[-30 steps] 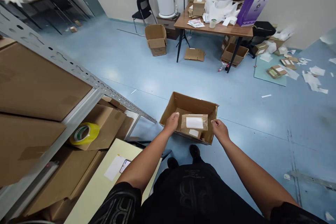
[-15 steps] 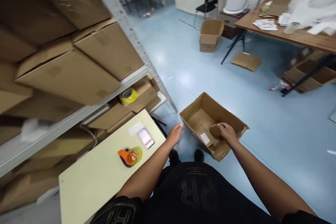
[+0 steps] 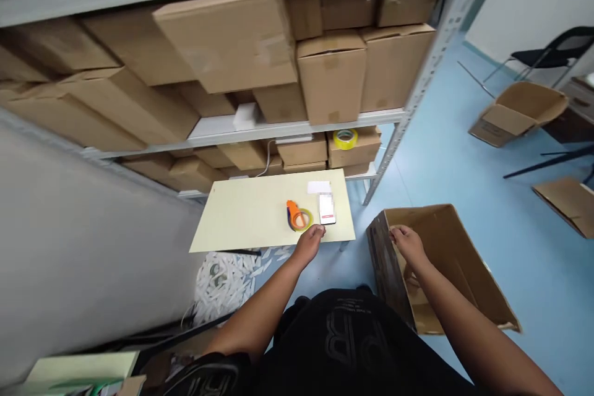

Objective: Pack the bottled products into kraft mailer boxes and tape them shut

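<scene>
The right grip [image 3: 409, 245] was over the open cardboard box [image 3: 457, 260], at the side nearer the counter [image 3: 250, 210]. Its fingers were bent in and set narrow; I could not tell whether they pinched anything, or whether they touched the rim or were just above it. The box stood beside the counter, its opening upward, below the right grip and forearm. A brownish shape showed inside, mostly hidden by the wrist.

The left grip [image 3: 310, 244] was well apart from the box, at the counter's near edge, curled narrow with the thumb close against the bent fingers. Just beyond it lay a phone [image 3: 327, 209], screen up, and to the phone's left an orange tape dispenser [image 3: 294, 208]. A white sheet of paper [image 3: 318, 187] lay at the phone's far end.

Behind the counter rose a metal shelving unit [image 3: 362, 119] packed with cartons [image 3: 331, 80]; a yellow tape roll [image 3: 346, 145] rested against one on the lower shelf. White paper strips [image 3: 225, 278] were heaped beneath the counter's front left side.
</scene>
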The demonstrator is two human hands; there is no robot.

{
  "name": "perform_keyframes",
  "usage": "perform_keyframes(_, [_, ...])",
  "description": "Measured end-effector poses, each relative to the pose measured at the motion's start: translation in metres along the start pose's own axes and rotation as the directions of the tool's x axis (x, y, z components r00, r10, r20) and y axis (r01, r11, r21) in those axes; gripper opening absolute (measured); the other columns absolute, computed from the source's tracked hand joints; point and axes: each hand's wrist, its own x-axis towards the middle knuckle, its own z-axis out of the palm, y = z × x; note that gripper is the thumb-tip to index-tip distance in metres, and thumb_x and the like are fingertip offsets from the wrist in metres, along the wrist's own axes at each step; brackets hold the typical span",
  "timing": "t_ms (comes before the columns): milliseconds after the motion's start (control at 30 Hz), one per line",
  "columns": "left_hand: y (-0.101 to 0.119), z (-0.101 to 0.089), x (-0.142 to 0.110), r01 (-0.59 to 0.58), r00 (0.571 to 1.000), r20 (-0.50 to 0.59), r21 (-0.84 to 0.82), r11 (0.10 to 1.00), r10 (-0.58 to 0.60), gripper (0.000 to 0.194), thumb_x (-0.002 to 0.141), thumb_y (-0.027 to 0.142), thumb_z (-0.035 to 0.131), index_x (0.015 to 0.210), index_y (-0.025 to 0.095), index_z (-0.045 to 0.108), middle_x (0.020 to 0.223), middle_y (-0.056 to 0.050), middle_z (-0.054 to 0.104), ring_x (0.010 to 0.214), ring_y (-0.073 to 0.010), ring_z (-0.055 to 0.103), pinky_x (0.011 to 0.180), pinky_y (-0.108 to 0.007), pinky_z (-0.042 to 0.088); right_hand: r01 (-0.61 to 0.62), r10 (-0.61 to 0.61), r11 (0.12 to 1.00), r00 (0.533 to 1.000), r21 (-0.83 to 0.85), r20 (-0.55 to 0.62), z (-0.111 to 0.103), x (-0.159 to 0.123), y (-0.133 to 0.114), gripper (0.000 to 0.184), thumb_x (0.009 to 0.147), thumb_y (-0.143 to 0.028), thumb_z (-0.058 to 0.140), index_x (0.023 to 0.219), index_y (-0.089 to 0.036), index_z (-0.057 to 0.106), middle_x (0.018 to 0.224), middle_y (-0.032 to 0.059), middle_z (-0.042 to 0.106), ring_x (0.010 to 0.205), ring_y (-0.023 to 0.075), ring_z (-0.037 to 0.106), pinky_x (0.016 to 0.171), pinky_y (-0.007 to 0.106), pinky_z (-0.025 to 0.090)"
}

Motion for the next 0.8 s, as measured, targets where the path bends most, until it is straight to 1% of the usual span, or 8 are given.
perform_keyframes(133, [-0.037, -0.072, -0.03, 0.0, 0.993, -0.114, -0.047, 0.999, -0.006, 0.044, 0.096, 0.058, 0.046, 0.105, 0.021, 0.07, 0.11, -0.008, 0.075, 0.106, -0.0248, 0.069, 0.092, -0.038, 0.053, 0.025, -0.027, 0.999, 0.998, 0.024, 0.064, 0.069, -0.019, -0.031, 0.035, 0.076, -0.051, 0.063, 0.082, -0.019, 0.075, 0.075, 0.0067, 0.074, 0.076, 0.0256, 0.07, 0.071, 0.034, 0.052])
perform_keyframes(267, [-0.07, -0.145, -0.058, -0.009, 0.976, -0.217, -0.074, 0.997, -0.007, 0.043, 0.095, 0.057, 0.048, 0.105, 0.021, 0.07, 0.109, -0.008, 0.075, 0.105, -0.025, 0.068, 0.089, -0.037, 0.054, 0.017, -0.022, 0.999, 0.991, 0.038, 0.135, 0.137, -0.048, -0.062, 0.034, 0.076, -0.05, 0.063, 0.087, -0.02, 0.075, 0.086, 0.0081, 0.077, 0.082, 0.0261, 0.072, 0.072, 0.034, 0.054])
perform_keyframes(333, [-0.083, -0.178, -0.071, -0.005, 0.964, -0.265, -0.082, 0.997, -0.017, 0.042, 0.094, 0.057, 0.049, 0.104, 0.022, 0.07, 0.109, -0.008, 0.075, 0.102, -0.025, 0.068, 0.087, -0.037, 0.054, 0.019, -0.024, 0.999, 0.987, 0.034, 0.162, 0.166, -0.062, -0.077, 0.033, 0.077, -0.049, 0.064, 0.089, -0.02, 0.075, 0.091, 0.0088, 0.078, 0.085, 0.0261, 0.073, 0.072, 0.034, 0.054])
perform_keyframes(400, [-0.092, -0.205, -0.082, -0.007, 0.95, -0.312, -0.092, 0.996, -0.022, 0.042, 0.094, 0.057, 0.049, 0.104, 0.022, 0.07, 0.108, -0.008, 0.075, 0.102, -0.0251, 0.068, 0.087, -0.037, 0.054, 0.031, -0.037, 0.999, 0.982, 0.035, 0.187, 0.193, -0.073, -0.09, 0.033, 0.077, -0.049, 0.064, 0.091, -0.02, 0.075, 0.092, 0.0086, 0.078, 0.086, 0.0258, 0.073, 0.073, 0.034, 0.054])
perform_keyframes(500, [-0.103, -0.237, -0.096, -0.015, 0.924, -0.382, -0.122, 0.992, -0.032, 0.042, 0.092, 0.057, 0.05, 0.104, 0.022, 0.07, 0.105, -0.008, 0.075, 0.101, -0.0249, 0.068, 0.087, -0.037, 0.054, 0.061, -0.064, 0.998, 0.966, 0.021, 0.251, 0.228, -0.085, -0.107, 0.033, 0.077, -0.049, 0.064, 0.091, -0.021, 0.075, 0.091, 0.0075, 0.078, 0.086, 0.0252, 0.073, 0.074, 0.034, 0.055])
perform_keyframes(633, [-0.114, -0.264, -0.111, -0.017, 0.88, -0.469, -0.195, 0.981, -0.078, 0.042, 0.092, 0.057, 0.051, 0.106, 0.022, 0.069, 0.101, -0.007, 0.074, 0.095, -0.0238, 0.069, 0.087, -0.037, 0.055, 0.14, -0.118, 0.99, 0.926, -0.037, 0.358, 0.27, -0.089, -0.128, 0.034, 0.078, -0.051, 0.062, 0.091, -0.021, 0.075, 0.089, 0.0068, 0.078, 0.085, 0.0249, 0.072, 0.075, 0.035, 0.056])
perform_keyframes(733, [-0.122, -0.279, -0.121, -0.009, 0.836, -0.533, -0.244, 0.97, -0.126, 0.042, 0.092, 0.057, 0.051, 0.106, 0.021, 0.069, 0.103, -0.007, 0.074, 0.098, -0.0242, 0.069, 0.087, -0.036, 0.054, 0.233, -0.174, 0.969, 0.877, -0.081, 0.448, 0.303, -0.082, -0.143, 0.036, 0.08, -0.053, 0.06, 0.089, -0.022, 0.075, 0.089, 0.0061, 0.078, 0.085, 0.025, 0.072, 0.075, 0.035, 0.056])
perform_keyframes(800, [-0.127, -0.289, -0.127, 0.008, 0.8, -0.578, -0.263, 0.965, -0.164, 0.041, 0.093, 0.056, 0.051, 0.105, 0.021, 0.069, 0.106, -0.008, 0.073, 0.101, -0.0241, 0.068, 0.087, -0.036, 0.054, 0.319, -0.226, 0.942, 0.832, -0.103, 0.507, 0.328, -0.073, -0.153, 0.037, 0.081, -0.055, 0.059, 0.088, -0.022, 0.075, 0.087, 0.0058, 0.078, 0.082, 0.0248, 0.072, 0.073, 0.034, 0.056])
